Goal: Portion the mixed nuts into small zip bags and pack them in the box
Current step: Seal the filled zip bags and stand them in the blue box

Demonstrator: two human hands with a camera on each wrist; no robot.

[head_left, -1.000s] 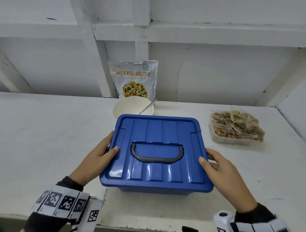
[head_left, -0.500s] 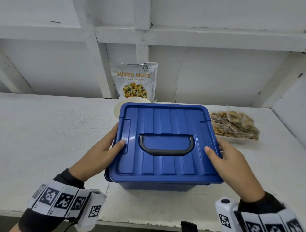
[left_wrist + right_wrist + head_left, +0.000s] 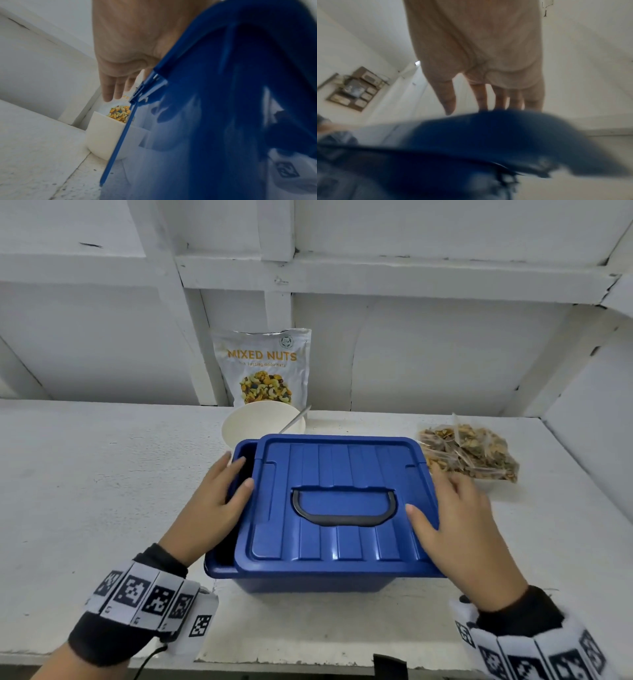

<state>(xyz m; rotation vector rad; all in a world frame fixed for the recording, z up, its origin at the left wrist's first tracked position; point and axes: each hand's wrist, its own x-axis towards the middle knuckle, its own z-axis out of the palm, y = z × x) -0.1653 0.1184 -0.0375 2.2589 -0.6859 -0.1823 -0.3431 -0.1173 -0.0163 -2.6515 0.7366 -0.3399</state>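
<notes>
lid on box, bowl behind, nut bags right

We see the blue lid sitting skewed rightward on the box. Our left hand touches the box's exposed left rim; our right hand rests on the lid.

head view looks down over the box; both wrist views sit close against it, facing the wall.

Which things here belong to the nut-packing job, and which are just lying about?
Job: blue box, its lid, filled zip bags in a clear tray, mixed nuts pouch, white bowl with spoon.
Lying about: nothing on the white counter.
</notes>
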